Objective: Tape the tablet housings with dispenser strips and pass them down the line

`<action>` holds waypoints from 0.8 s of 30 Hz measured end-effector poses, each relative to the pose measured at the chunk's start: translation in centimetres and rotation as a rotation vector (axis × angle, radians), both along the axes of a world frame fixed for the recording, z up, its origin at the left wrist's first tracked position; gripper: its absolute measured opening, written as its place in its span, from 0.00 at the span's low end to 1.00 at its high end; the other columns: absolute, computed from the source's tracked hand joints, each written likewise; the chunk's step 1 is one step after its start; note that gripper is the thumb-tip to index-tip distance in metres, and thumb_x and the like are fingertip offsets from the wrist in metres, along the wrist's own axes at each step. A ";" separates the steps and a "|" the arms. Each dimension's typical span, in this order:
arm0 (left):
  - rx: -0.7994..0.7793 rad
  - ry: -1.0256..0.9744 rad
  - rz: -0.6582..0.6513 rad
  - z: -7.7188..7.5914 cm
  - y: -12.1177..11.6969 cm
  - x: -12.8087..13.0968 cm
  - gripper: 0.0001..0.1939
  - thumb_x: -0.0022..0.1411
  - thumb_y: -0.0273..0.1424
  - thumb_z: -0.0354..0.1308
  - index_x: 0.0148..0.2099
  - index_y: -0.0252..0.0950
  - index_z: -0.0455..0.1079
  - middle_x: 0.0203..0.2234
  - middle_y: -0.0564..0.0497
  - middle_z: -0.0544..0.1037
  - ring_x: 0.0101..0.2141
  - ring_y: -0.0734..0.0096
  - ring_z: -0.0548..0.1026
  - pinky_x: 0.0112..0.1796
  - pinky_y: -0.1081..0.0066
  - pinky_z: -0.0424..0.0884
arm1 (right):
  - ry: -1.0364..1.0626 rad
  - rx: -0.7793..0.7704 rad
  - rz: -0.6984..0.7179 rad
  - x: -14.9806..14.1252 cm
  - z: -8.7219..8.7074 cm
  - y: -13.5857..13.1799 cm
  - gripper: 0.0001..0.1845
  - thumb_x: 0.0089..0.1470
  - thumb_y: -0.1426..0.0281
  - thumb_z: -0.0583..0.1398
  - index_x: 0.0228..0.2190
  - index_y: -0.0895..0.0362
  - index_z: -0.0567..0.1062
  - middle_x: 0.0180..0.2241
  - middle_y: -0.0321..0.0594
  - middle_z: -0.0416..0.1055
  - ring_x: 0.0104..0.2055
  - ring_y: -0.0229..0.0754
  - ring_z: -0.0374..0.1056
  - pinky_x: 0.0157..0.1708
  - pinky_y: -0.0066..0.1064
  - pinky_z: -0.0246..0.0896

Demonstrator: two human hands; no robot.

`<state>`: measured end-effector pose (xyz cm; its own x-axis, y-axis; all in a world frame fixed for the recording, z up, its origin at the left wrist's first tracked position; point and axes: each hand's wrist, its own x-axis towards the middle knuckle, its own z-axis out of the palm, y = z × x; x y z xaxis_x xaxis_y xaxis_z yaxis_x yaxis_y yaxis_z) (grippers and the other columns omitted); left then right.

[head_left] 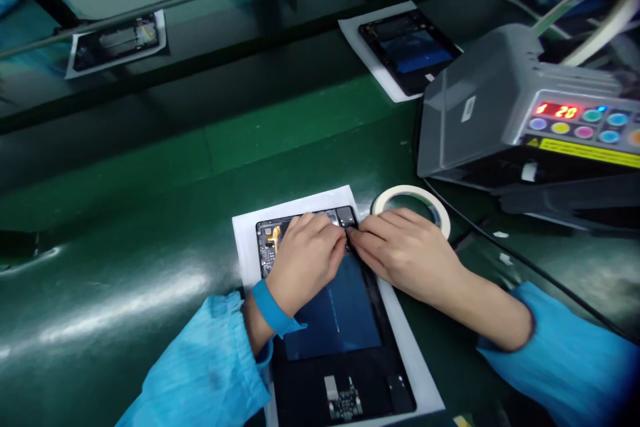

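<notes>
An opened tablet [340, 320] lies on a white sheet [245, 240] on the green mat, its blue battery and circuit boards exposed. My left hand [305, 257] rests on its upper part with the fingers curled down. My right hand [405, 250] comes in from the right, its fingertips pinched against the tablet's top right corner where both hands meet. What the fingertips press is too small to make out. A blue band wraps my left wrist.
A roll of white tape [413, 203] lies just behind my right hand. A grey tape dispenser [520, 120] with coloured buttons stands at the right, a black cable [540, 273] running from it. More opened tablets [407, 47] lie on the conveyor behind.
</notes>
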<state>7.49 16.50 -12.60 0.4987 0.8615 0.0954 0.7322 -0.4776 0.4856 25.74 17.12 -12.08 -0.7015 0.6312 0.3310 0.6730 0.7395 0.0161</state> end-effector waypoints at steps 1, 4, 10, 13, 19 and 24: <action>0.009 -0.002 0.002 0.0 0.0 0.0 0.08 0.66 0.27 0.52 0.35 0.34 0.72 0.30 0.50 0.72 0.35 0.64 0.68 0.38 0.63 0.65 | -0.023 -0.009 -0.004 0.0 0.0 -0.2 0.10 0.59 0.75 0.55 0.31 0.60 0.76 0.25 0.37 0.67 0.28 0.40 0.62 0.33 0.36 0.51; 0.039 -0.016 0.007 0.2 0.2 -0.1 0.08 0.65 0.27 0.53 0.34 0.35 0.71 0.30 0.49 0.72 0.34 0.64 0.68 0.38 0.63 0.66 | -0.007 -0.056 -0.025 0.4 -0.3 -0.8 0.12 0.59 0.72 0.55 0.40 0.63 0.76 0.29 0.40 0.70 0.33 0.44 0.65 0.37 0.37 0.54; -0.005 -0.011 0.026 1.5 1.2 0.3 0.05 0.62 0.26 0.56 0.33 0.37 0.71 0.28 0.52 0.74 0.33 0.67 0.70 0.36 0.67 0.66 | 0.340 -0.134 -0.051 2.4 -0.6 -1.3 0.17 0.61 0.70 0.52 0.49 0.63 0.71 0.36 0.43 0.73 0.38 0.43 0.66 0.40 0.36 0.60; -0.050 0.052 0.061 2.2 1.7 0.9 0.06 0.61 0.27 0.59 0.30 0.36 0.71 0.25 0.53 0.73 0.30 0.69 0.70 0.33 0.69 0.64 | 0.462 -0.149 -0.083 3.3 -0.1 -1.1 0.15 0.60 0.72 0.52 0.46 0.61 0.72 0.35 0.42 0.73 0.38 0.42 0.67 0.38 0.35 0.61; -0.087 0.092 0.096 2.5 2.1 1.3 0.07 0.59 0.28 0.62 0.28 0.36 0.71 0.24 0.54 0.73 0.29 0.71 0.70 0.31 0.71 0.63 | 0.477 -0.197 -0.066 3.8 0.0 -1.0 0.13 0.59 0.73 0.53 0.43 0.60 0.74 0.31 0.40 0.72 0.35 0.42 0.66 0.36 0.34 0.60; -0.029 0.130 0.058 2.3 1.9 1.3 0.06 0.60 0.28 0.61 0.29 0.36 0.71 0.24 0.54 0.72 0.29 0.70 0.70 0.31 0.71 0.63 | 0.436 -0.220 -0.026 3.7 0.2 -1.2 0.13 0.59 0.73 0.53 0.43 0.60 0.74 0.32 0.40 0.72 0.34 0.42 0.65 0.36 0.35 0.59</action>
